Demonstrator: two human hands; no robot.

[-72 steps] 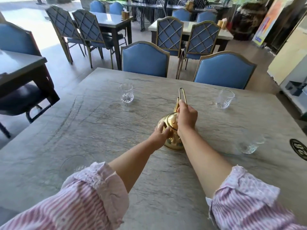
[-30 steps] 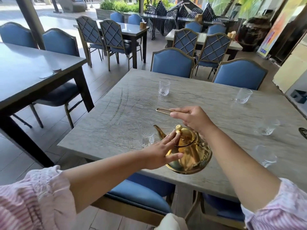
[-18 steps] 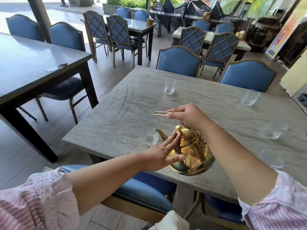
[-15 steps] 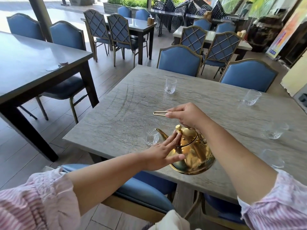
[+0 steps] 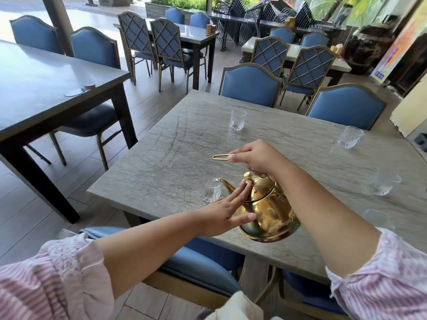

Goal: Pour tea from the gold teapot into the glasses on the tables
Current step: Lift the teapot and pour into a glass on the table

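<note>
The right hand (image 5: 256, 159) has a closed grip on the gold teapot (image 5: 268, 209) handle, spout at a glass (image 5: 210, 186), while the flat, open left hand (image 5: 223, 214) steadies its lid.

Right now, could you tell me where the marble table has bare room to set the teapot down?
The widest bare patch lies on the table between the far glass and the near glass. The middle, right of the right hand, is bare too. The right edge is crowded with glasses.
</note>
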